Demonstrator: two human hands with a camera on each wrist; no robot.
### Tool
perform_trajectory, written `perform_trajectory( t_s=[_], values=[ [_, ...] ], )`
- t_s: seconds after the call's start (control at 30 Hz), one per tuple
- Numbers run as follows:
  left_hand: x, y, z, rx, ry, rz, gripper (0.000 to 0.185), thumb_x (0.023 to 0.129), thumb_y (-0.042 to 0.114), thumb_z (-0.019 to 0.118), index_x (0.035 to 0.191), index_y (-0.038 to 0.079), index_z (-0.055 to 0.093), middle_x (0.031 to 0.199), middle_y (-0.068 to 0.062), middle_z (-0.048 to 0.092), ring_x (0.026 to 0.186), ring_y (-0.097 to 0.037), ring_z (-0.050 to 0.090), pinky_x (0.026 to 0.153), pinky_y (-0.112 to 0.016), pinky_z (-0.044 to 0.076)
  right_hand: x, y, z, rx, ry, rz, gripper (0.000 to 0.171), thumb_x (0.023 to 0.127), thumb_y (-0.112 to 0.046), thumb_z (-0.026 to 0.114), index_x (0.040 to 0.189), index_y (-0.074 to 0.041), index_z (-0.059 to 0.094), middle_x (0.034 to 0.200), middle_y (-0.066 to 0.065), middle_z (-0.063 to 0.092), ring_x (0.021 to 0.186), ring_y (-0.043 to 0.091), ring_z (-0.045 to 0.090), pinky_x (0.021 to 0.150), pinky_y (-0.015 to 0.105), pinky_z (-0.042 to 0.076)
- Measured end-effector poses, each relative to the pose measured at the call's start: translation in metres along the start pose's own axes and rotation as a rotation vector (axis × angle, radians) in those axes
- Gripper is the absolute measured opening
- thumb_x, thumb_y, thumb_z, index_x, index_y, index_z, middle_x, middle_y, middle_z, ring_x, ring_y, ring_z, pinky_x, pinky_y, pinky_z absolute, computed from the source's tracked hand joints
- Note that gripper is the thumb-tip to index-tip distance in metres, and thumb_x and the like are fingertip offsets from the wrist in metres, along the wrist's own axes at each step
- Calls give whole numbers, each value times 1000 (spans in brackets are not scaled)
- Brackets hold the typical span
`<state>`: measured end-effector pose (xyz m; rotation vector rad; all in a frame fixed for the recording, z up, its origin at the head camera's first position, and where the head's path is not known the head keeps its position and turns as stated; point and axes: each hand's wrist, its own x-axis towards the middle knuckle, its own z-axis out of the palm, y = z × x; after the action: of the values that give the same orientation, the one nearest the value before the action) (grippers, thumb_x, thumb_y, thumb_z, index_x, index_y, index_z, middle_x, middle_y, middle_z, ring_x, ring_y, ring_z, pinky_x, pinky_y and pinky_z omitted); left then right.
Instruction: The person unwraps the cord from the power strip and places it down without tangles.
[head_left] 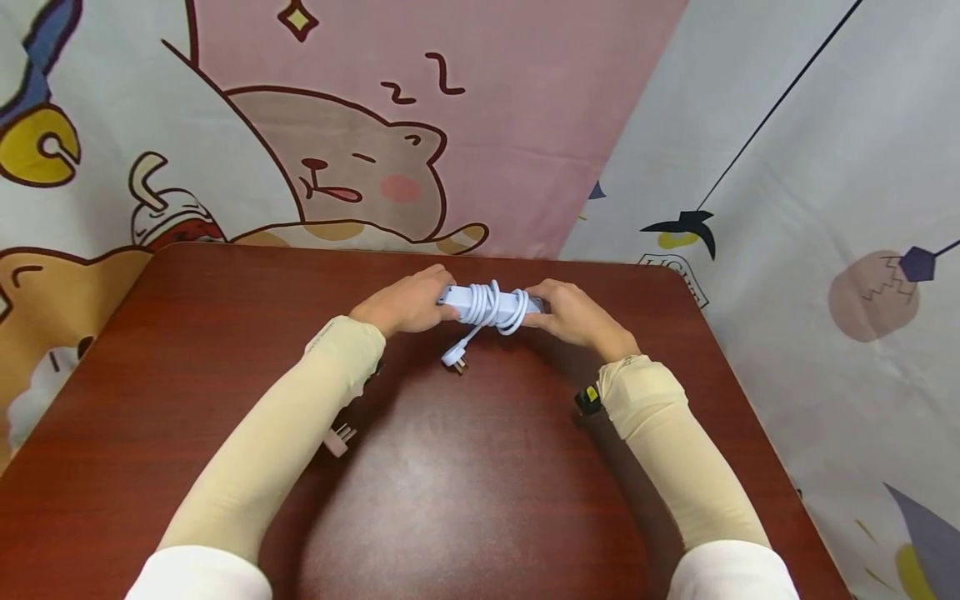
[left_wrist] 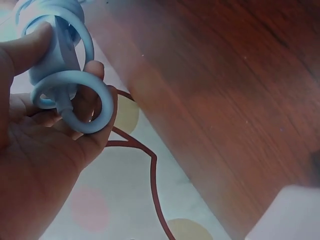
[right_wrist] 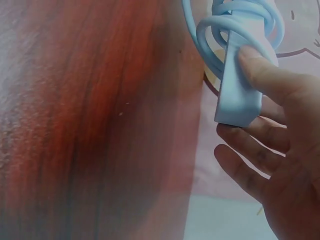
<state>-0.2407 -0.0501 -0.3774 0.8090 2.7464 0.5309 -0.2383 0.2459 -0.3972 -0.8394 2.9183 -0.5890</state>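
A white power strip point(head_left: 507, 306) is held level over the far part of the table, its white cord point(head_left: 483, 305) wound round its middle. The plug point(head_left: 453, 355) hangs from the coil on the near side. My left hand point(head_left: 412, 302) grips the left end; in the left wrist view its thumb presses the strip's casing point(left_wrist: 62, 52) and a cord loop point(left_wrist: 106, 107) sticks out by the fingers. At the other end, my right hand point(head_left: 577, 315) holds the strip between thumb and fingers, and the right wrist view shows the bare squared end point(right_wrist: 237, 102).
Another plug point(head_left: 337, 440), pinkish, pokes out from under the left forearm, which hides whatever is behind it. The dark red-brown wooden table point(head_left: 465, 483) meets a cartoon-printed curtain point(head_left: 540, 125) at its far edge. A black wrist device point(head_left: 588, 400) sits under the right sleeve.
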Motion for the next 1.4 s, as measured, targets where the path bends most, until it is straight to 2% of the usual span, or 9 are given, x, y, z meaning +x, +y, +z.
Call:
perform_trajectory(
  t_s=[0.27,0.5,0.63,0.77,0.93,1.03,1.13,1.27,1.4],
  values=[
    [-4,-3,-6,-40,30,9,42,100,34,63,131,6,57,125,-7,54,110,-23,54,101,-40,45,1,-4,-6,-9,25,-19,53,92,-28,76,133,2,63,121,17,69,106,29,63,95,46,52],
    [-9,-9,-12,-105,82,45,41,99,32,66,131,6,59,123,-6,55,108,-21,53,98,-39,44,1,-9,-12,28,145,-83,48,90,-27,78,128,1,66,112,14,68,93,25,60,83,40,51],
    [-14,-11,-19,-141,108,65,44,98,32,67,132,5,59,123,-6,57,107,-22,54,98,-40,44,1,-13,-17,103,181,-50,49,89,-28,80,129,-4,67,118,12,70,96,23,63,85,41,52],
    [-20,-11,-27,-196,125,61,47,97,31,68,135,4,57,130,-8,57,112,-23,54,101,-41,45,1,-18,-22,197,182,54,52,88,-36,80,132,-12,66,124,6,71,92,21,64,86,40,52],
    [-27,-10,-35,-250,146,55,52,96,33,70,138,6,57,133,-9,59,117,-24,54,104,-43,44,0,-24,-26,380,195,144,49,87,-37,80,130,-18,66,122,4,70,101,19,62,88,37,50],
    [-32,-9,-39,-281,159,57,47,96,33,70,135,10,60,127,-7,63,114,-22,57,104,-43,45,0,-29,-28,477,216,139,45,87,-32,81,127,-18,66,117,6,70,99,18,62,84,30,50],
    [-38,-8,-42,-304,168,50,47,95,33,70,136,13,60,124,-5,66,111,-21,58,103,-43,45,0,-36,-29,518,232,130,42,88,-25,81,126,-16,66,113,9,69,94,19,63,78,23,50],
    [-45,-7,-46,-321,191,33,51,95,33,71,141,15,58,121,-6,67,106,-22,58,98,-42,46,-2,-43,-31,552,261,102,40,88,-20,80,125,-15,64,111,8,67,91,21,62,76,22,50],
    [-52,-3,-50,-376,231,18,49,94,31,73,138,16,59,116,-6,66,100,-22,57,91,-39,45,-1,-47,-32,607,307,49,40,90,-18,78,126,-16,62,112,5,64,92,19,61,77,22,51]
  ],
)
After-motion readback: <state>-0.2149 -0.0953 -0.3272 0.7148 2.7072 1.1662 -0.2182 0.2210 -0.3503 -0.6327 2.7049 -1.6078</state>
